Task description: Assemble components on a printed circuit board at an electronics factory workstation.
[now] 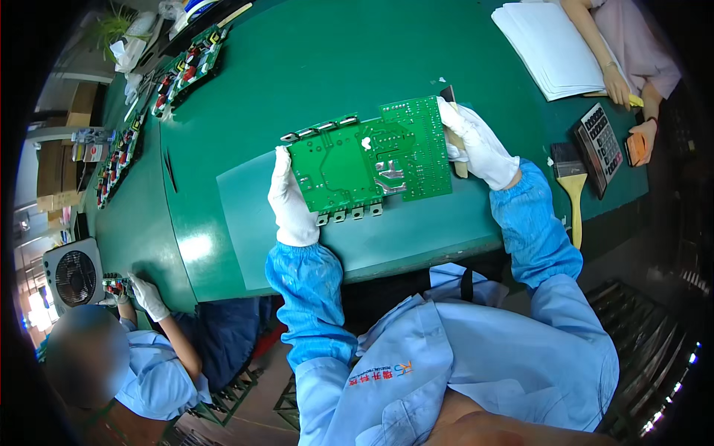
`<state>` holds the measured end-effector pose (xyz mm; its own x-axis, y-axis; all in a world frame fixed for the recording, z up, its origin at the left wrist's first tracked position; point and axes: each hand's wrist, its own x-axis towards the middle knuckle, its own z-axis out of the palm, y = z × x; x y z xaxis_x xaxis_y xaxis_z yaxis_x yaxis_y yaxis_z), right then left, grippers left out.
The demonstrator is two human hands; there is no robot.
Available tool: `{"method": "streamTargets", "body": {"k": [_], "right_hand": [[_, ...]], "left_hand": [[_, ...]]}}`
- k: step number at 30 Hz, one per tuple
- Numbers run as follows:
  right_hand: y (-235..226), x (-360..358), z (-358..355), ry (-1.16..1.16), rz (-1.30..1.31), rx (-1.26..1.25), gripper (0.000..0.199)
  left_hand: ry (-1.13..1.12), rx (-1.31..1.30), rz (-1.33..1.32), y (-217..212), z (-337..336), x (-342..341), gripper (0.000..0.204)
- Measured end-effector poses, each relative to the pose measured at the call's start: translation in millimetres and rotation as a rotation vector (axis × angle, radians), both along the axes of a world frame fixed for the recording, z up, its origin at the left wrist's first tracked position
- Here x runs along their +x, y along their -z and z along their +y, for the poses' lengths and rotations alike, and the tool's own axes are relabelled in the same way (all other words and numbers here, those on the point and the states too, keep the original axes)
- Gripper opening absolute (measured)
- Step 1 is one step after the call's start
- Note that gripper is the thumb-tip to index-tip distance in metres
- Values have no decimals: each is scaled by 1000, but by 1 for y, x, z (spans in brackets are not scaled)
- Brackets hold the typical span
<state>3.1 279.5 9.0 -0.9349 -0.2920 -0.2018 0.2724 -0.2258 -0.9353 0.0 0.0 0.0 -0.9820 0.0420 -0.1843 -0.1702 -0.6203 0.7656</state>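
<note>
Here, fingers (280,169) hold a circuit board (335,172) before red shirt lettering (372,377).

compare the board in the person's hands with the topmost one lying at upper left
The held board is between the left hand and right hand; the upper-left board lies on the table. The held board shows a mostly flat green face; the upper-left board shows crowded red, black and white parts. Both are circuit boards.

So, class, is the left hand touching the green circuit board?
Touching: the head view shows the gloved left hand meeting the green circuit board along its left edge.
</note>
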Motion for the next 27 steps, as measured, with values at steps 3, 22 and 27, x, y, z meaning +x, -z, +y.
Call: {"method": "streamTargets", "body": {"k": [3, 22, 27], "right_hand": [[-3, 2, -3, 46, 45, 61, 41], [7, 0, 1, 32, 20, -32, 35], [3, -1, 0, 26, -10, -4, 35]], "left_hand": [[46, 23, 23, -2, 1, 1, 39], [32, 36, 17, 4, -2, -1, 38], [34, 24, 20, 1, -1, -1, 38]]}}
